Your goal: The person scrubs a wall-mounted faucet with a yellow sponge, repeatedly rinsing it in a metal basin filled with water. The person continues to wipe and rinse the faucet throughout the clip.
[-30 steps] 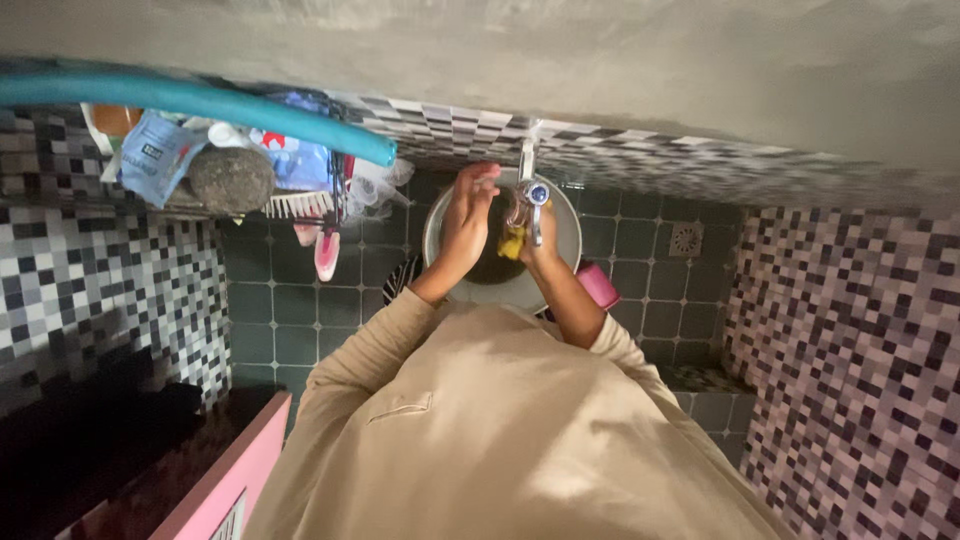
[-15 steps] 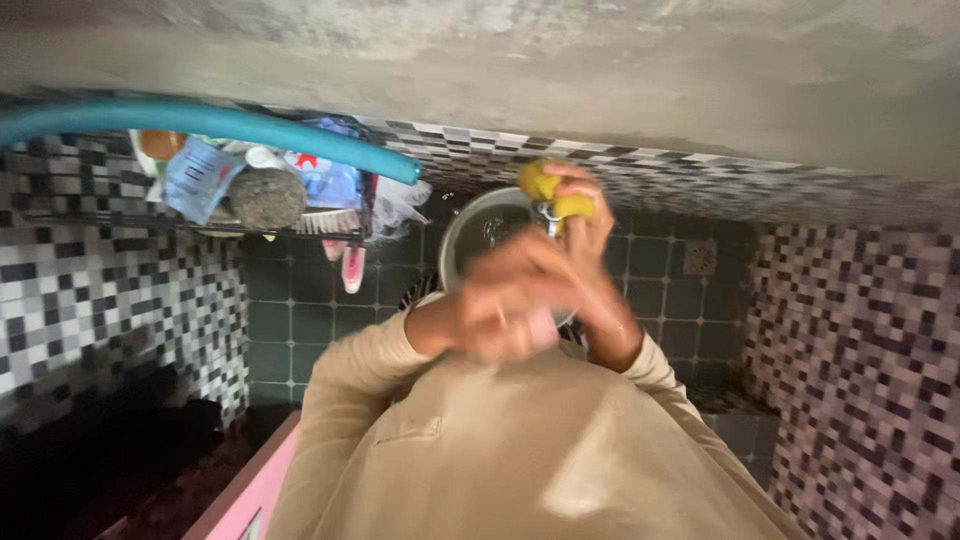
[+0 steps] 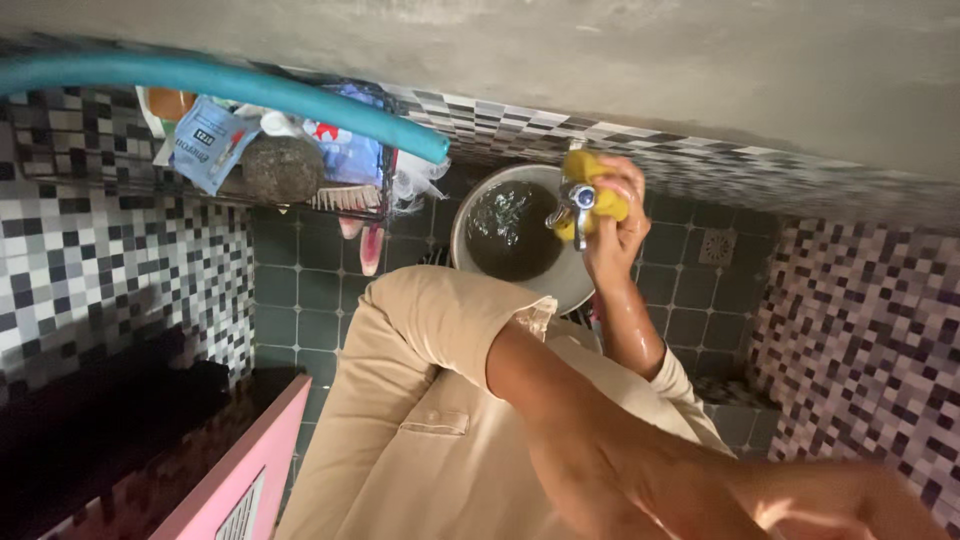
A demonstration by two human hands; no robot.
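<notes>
Nearest the camera, the person's left forearm crosses the lower part of the view, its beige sleeve pushed up above the elbow. The left hand (image 3: 850, 505) sits at the bottom right corner, largely cut off by the frame edge, so whether it is open or closed cannot be told; nothing is seen in it.

Farther out, the wet right hand (image 3: 612, 232) is raised, its fingers curled tightly around a yellow sponge (image 3: 592, 190). The sponge is pressed against the metal tap (image 3: 574, 205), wrapping behind and beside it. Directly below the tap stands a round grey basin (image 3: 478, 258) filled with dark water, resting on the green-tiled floor (image 3: 300, 300).

To the left, a wire rack (image 3: 330, 205) on the mosaic wall holds a blue pouch (image 3: 205, 145), a rough grey stone (image 3: 280, 168) and a brush. A teal hose (image 3: 220, 82) runs across above the rack. A floor drain (image 3: 717, 246) lies to the right of the basin.
</notes>
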